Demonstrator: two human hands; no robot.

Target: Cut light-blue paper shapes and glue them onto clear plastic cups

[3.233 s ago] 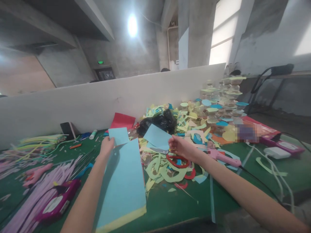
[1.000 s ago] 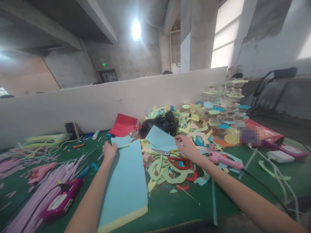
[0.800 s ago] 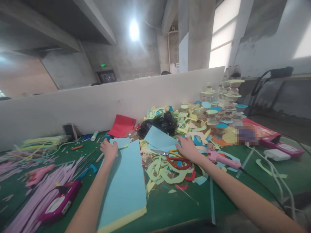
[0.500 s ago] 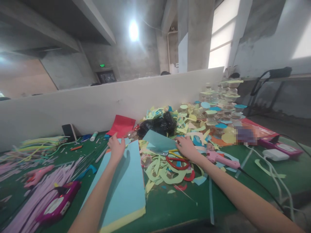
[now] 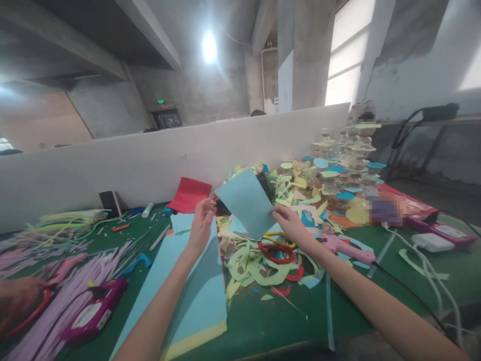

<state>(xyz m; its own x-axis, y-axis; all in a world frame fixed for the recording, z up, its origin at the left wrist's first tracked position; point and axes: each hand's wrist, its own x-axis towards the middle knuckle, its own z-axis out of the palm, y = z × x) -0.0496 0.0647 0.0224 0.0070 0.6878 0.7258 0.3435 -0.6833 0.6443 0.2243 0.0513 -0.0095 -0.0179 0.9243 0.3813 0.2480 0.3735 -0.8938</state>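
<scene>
A small light-blue sheet of paper is raised and tilted above the scraps, its right corner pinched between the thumb and fingers of my right hand. My left hand is held up beside the sheet's left corner with its fingers apart; whether a fingertip touches the paper is unclear. Under my left forearm lies a stack of large blue sheets with a yellow edge at the bottom. Scissors with red and yellow handles rest on the pale green paper scraps, just below the raised sheet.
Another person's hand with a red-handled tool is at far left, near purple strips and a magenta device. A pink glue gun lies right. Stacked clear cups with paper discs stand behind. A white partition bounds the table.
My right hand has lifted and turned the small blue sheet upright. My left hand has moved right, off the stack, towards it. Another person's hand has come in at left.
</scene>
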